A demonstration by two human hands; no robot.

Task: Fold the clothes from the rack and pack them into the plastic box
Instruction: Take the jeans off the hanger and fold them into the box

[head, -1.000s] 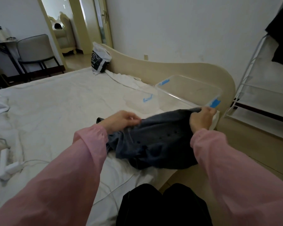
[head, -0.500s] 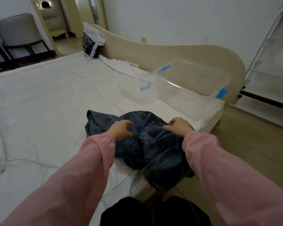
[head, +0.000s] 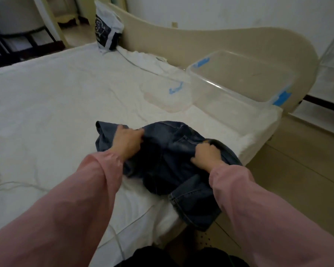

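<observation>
A bunched pair of dark blue jeans [head: 170,151] lies on the white bed near its right edge, one leg end hanging over the side. My left hand [head: 128,140] grips the denim at the jeans' left part. My right hand [head: 206,155] clutches a fold on their right side. Beyond them stands the clear plastic box [head: 237,97] with blue clips, nothing visible inside it, against the cream footboard. Its clear lid [head: 166,93] lies flat on the sheet to the left of it.
A white and black plastic bag [head: 107,29] sits at the far end of the bed by the cream footboard [head: 201,43]. A white cable [head: 14,185] runs across the sheet at left. Tan floor lies right of the bed, with a white rack frame [head: 328,54] beyond.
The jeans went from being held up in front of the box down onto the bed. Both hands came nearer to me and took new grips on the denim. The view tilted down.
</observation>
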